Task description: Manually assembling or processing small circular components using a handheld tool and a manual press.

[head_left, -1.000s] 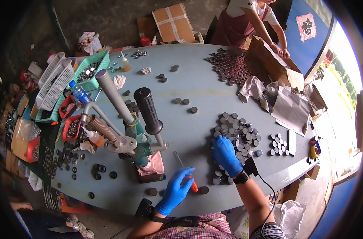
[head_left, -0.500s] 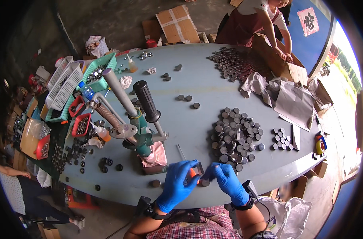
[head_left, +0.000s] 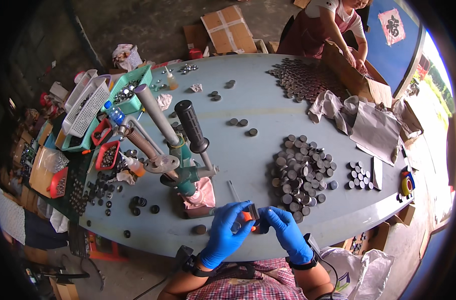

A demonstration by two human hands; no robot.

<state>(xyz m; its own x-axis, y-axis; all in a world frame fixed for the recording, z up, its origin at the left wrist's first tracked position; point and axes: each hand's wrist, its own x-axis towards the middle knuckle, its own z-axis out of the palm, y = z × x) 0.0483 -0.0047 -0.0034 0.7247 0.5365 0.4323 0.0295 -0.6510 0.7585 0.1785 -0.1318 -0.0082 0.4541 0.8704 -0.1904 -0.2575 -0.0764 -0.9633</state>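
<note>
Both hands wear blue gloves and meet at the near edge of the bench. The left hand and the right hand close together on a small dark disc, pinched between their fingertips; something orange shows just under it, perhaps a tool handle, though the view is too small to tell. A heap of dark discs lies just beyond the right hand. A green lever press stands to the left. A person in a dark apron works at a cardboard box on the far side.
</note>
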